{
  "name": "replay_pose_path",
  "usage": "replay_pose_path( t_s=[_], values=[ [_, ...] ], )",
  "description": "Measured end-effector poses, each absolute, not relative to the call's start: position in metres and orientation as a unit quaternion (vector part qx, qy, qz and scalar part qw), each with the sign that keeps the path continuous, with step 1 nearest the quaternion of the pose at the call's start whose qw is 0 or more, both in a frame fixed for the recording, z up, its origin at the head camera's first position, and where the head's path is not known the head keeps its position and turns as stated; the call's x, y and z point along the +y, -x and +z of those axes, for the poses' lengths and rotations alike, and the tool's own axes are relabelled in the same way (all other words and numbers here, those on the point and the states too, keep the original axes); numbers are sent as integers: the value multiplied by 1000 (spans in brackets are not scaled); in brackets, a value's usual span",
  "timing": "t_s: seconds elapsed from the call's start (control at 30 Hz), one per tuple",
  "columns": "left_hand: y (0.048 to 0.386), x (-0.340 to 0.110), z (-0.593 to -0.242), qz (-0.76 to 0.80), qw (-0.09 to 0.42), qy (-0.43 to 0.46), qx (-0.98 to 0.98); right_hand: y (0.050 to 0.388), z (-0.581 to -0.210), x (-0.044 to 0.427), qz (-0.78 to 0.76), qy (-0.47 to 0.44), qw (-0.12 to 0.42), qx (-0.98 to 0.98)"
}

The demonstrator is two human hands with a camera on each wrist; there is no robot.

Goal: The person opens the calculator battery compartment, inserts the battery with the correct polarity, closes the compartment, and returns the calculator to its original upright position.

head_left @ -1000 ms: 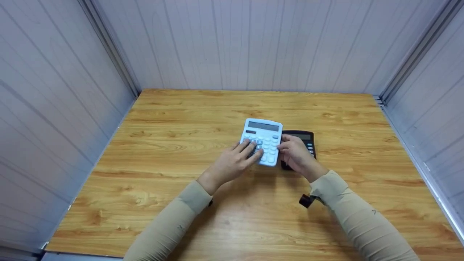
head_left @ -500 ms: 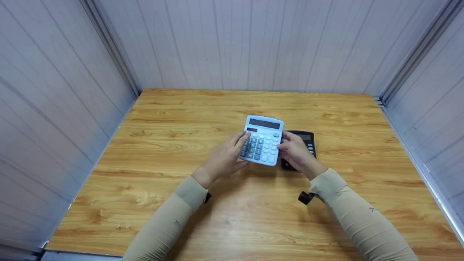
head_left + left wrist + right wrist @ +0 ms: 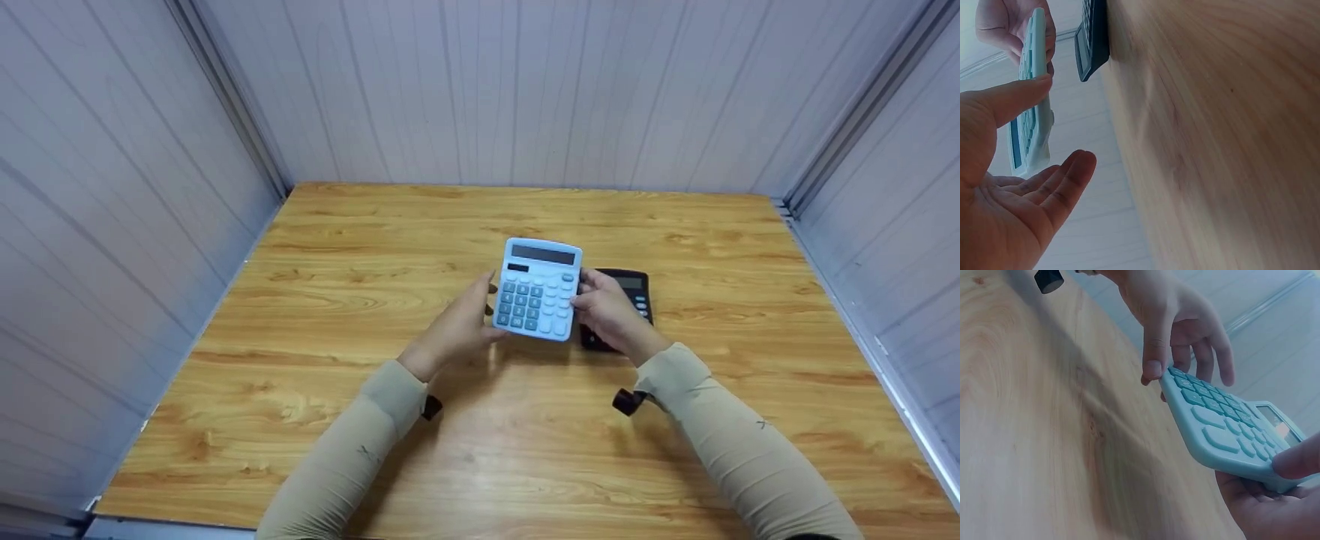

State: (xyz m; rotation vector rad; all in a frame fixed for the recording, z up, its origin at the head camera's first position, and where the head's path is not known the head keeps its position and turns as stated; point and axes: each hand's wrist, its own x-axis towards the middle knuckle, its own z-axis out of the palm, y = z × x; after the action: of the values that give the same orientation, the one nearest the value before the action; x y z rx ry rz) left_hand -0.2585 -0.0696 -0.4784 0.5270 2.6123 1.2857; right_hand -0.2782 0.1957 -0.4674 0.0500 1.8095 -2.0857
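A pale blue calculator (image 3: 538, 289) is held up above the table, its keys and display facing the head camera. My right hand (image 3: 613, 311) grips its right edge; in the right wrist view the thumb lies on the key side and the fingers are underneath. At the opposite edge is my left hand (image 3: 455, 328), its thumb tip at the calculator's lower corner and its fingers (image 3: 1064, 191) spread loosely, partly behind it. A black calculator (image 3: 634, 283) lies on the table, partly hidden by my right hand.
The wood-grain table (image 3: 337, 300) is enclosed by pale panelled walls (image 3: 480, 90) at the back and both sides. A small black device (image 3: 627, 401) hangs at the right wrist, and another black piece (image 3: 431, 407) shows at the left wrist.
My left fingers have come off the keys and moved left to the calculator's left edge, uncovering the keypad. The pale blue calculator has risen slightly in view; the right hand keeps its grip.
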Motion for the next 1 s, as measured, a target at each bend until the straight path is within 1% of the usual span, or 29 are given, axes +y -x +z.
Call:
replay_pose_path(
  t_s=[0.1, 0.2, 0.4, 0.57, 0.77, 1.0],
  values=[
    [261, -69, -479, 449, 113, -171, 870, 279, -470, 194, -737, -14, 191, 648],
    [262, -69, -480, 461, 123, -162, 864, 280, -472, 193, -737, -18, 196, 647],
    [264, -70, -480, 469, 125, -133, 864, 286, -478, 189, -726, -27, 206, 656],
    [266, -70, -482, 466, 120, -133, 866, 289, -483, 187, -707, -29, 203, 676],
    [268, -70, -488, 471, 119, -145, 862, 291, -489, 182, -686, -37, 180, 704],
    [274, -70, -492, 490, 114, -181, 845, 294, -494, 175, -635, -58, 139, 758]
  ],
)
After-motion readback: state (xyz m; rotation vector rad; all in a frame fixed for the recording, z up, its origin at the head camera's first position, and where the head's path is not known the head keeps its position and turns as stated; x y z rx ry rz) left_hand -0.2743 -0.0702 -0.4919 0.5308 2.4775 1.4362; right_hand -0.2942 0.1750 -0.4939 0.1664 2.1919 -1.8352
